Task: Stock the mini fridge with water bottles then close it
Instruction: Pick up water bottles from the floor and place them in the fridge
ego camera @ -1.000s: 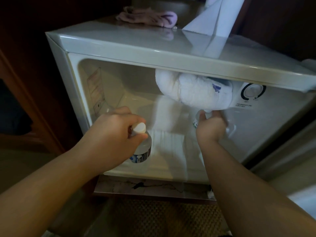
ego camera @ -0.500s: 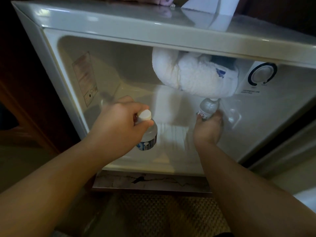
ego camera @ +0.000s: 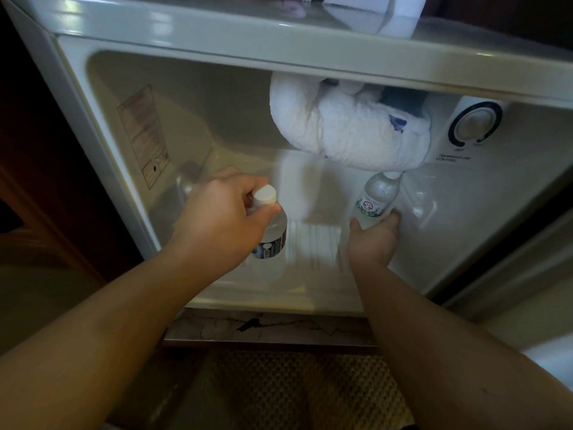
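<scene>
**Two bottles, both hands inside the open fridge**

Down at floor level, seen from the head camera, the mini fridge (ego camera: 130, 169) stands with its cavity open toward the viewer. Both arms reach into it.

The left hand (ego camera: 217, 225) is curled round the neck and shoulder of a water bottle with a white cap (ego camera: 264, 195) — the cap shows just past the thumb, and the bottle's blue-and-white label shows below the fingers. This bottle sits upright or nearly so, over the left-centre of the fridge floor; whether its base touches the floor cannot be told.

The right hand (ego camera: 373, 240) grips the lower part of a second water bottle (ego camera: 376, 197), the one with a green-and-red label, fingers wrapped round it from beneath. It is tilted with its top away from the viewer, and that top end meets or passes under the frosted white lump of ice (ego camera: 341, 131) that hangs from the cavity's ceiling — the cap itself is hidden.

To the right of the ice is the temperature dial (ego camera: 476, 124). A printed sticker (ego camera: 144, 135) is on the left inner wall. On the fridge top lies a white folded paper (ego camera: 400, 13). A woven mat (ego camera: 294, 389) covers the floor below.
</scene>
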A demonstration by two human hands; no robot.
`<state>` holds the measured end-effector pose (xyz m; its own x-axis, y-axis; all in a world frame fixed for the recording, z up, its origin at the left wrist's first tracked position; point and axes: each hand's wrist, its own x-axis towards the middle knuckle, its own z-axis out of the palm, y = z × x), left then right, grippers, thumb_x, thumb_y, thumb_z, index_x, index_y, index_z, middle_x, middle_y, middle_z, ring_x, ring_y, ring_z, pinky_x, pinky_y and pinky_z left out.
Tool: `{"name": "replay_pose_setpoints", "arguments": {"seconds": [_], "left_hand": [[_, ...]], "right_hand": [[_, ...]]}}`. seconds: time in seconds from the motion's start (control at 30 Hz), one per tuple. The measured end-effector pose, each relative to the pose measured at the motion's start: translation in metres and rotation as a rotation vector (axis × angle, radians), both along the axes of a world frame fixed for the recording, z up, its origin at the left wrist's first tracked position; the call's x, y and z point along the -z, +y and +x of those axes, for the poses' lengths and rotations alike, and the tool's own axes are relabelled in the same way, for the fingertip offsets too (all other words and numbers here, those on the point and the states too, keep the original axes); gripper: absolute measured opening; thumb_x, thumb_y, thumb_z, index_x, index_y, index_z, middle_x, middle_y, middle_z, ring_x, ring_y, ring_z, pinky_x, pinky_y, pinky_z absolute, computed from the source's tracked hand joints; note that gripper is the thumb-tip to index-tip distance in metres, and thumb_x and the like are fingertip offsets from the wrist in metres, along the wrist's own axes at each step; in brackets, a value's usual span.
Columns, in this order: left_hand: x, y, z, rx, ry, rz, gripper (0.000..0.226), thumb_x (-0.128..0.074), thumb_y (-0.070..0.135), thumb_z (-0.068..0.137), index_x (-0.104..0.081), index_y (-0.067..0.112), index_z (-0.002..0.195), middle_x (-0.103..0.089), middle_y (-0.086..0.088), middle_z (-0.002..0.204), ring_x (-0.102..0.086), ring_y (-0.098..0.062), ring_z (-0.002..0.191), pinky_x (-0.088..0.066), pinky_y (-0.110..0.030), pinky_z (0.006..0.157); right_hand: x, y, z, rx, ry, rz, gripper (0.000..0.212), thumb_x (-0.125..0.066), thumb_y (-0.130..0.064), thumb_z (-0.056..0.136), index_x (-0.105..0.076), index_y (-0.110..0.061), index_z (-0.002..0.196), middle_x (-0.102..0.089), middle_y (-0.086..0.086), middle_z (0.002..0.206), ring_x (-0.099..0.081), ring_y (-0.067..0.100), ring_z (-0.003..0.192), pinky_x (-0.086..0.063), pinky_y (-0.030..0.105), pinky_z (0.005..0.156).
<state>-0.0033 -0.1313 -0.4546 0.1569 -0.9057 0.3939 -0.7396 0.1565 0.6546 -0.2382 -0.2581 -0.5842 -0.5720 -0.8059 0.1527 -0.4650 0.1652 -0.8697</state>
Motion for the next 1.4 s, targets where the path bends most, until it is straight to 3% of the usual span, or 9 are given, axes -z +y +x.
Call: {"name": "replay_pose_setpoints", "arguments": {"seconds": [0.17,0.3,0.37,0.43,0.5,0.57,0.9,1.1,1.4], "left_hand": [[0.0,-0.001,-0.007,-0.002,0.035,0.026,0.016,-0.078,0.03,0.092,-0.079,0.028,0.107,-0.064,0.007,0.098,-0.064,-0.01,0.086,-0.055,-0.039,0.084],[0.003,-0.009,-0.013,-0.02,0.031,0.04,0.025,-0.076,0.032,0.093,-0.077,0.027,0.118,-0.064,0.009,0.102,-0.063,-0.011,0.09,-0.056,-0.038,0.085],[0.004,-0.015,-0.017,-0.022,0.05,0.037,0.025,-0.077,0.032,0.093,-0.077,0.025,0.117,-0.066,0.006,0.104,-0.065,-0.014,0.093,-0.057,-0.041,0.086],[0.005,-0.022,-0.02,-0.023,0.041,0.025,0.032,-0.078,0.034,0.092,-0.076,0.023,0.122,-0.068,0.006,0.109,-0.067,-0.015,0.097,-0.057,-0.039,0.09],[0.006,-0.031,-0.023,-0.031,0.041,0.034,0.038,-0.078,0.036,0.092,-0.075,0.022,0.126,-0.07,0.009,0.116,-0.067,-0.012,0.102,-0.056,-0.034,0.093],[0.008,-0.041,-0.027,-0.033,0.062,0.052,0.038,-0.078,0.037,0.091,-0.075,0.025,0.127,-0.07,0.011,0.12,-0.068,-0.01,0.102,-0.058,-0.035,0.093],[0.037,-0.09,-0.07,-0.011,0.128,0.039,0.037,-0.075,0.033,0.093,-0.071,0.022,0.129,-0.067,0.007,0.125,-0.067,-0.015,0.106,-0.056,-0.033,0.093],[0.05,-0.117,-0.089,0.011,0.123,-0.025,0.03,-0.077,0.024,0.091,-0.074,0.014,0.119,-0.069,-0.003,0.117,-0.067,-0.023,0.102,-0.055,-0.034,0.089],[0.05,-0.144,-0.113,0.054,0.183,0.03,0.023,-0.077,0.032,0.092,-0.071,0.018,0.109,-0.072,0.0,0.109,-0.068,-0.019,0.098,-0.051,-0.029,0.08]], "right_hand": [[0.003,0.009,0.005,-0.045,0.031,0.049,0.087,-0.074,-0.027,0.092,-0.022,-0.008,0.159,-0.043,0.02,0.155,-0.045,0.036,0.14,-0.039,0.04,0.112],[0.016,0.036,0.023,-0.093,0.122,0.032,0.046,-0.069,-0.016,0.086,-0.053,-0.005,0.127,-0.05,0.019,0.123,-0.059,0.042,0.105,-0.052,0.046,0.093],[0.029,0.054,0.034,-0.205,0.269,0.057,0.038,-0.068,-0.017,0.083,-0.057,-0.008,0.119,-0.05,0.016,0.117,-0.057,0.039,0.103,-0.052,0.046,0.087],[0.042,0.065,0.042,-0.347,0.478,0.206,0.047,-0.061,-0.037,0.09,-0.054,-0.017,0.132,-0.05,0.012,0.134,-0.049,0.036,0.126,-0.043,0.051,0.103],[0.056,0.07,0.043,-0.512,0.655,0.393,0.062,-0.039,-0.056,0.099,-0.035,-0.027,0.154,-0.026,0.01,0.164,-0.02,0.034,0.153,-0.014,0.06,0.121],[0.063,0.072,0.04,-0.603,0.725,0.44,0.067,-0.022,-0.061,0.103,-0.016,-0.03,0.162,-0.003,0.008,0.172,0.001,0.034,0.157,0.003,0.063,0.123],[0.072,0.081,0.036,-0.657,0.884,0.385,0.085,-0.006,-0.073,0.096,-0.002,-0.023,0.164,0.01,0.013,0.171,0.011,0.04,0.156,0.006,0.067,0.12],[0.075,0.091,0.034,-0.749,0.952,0.258,0.074,-0.023,-0.071,0.099,-0.037,-0.027,0.157,-0.031,0.018,0.165,-0.022,0.051,0.151,-0.012,0.077,0.115],[0.069,0.093,0.037,-0.787,0.951,0.422,0.076,0.001,-0.076,0.095,0.011,-0.039,0.16,0.021,0.007,0.17,0.021,0.042,0.153,0.013,0.076,0.112]]}}
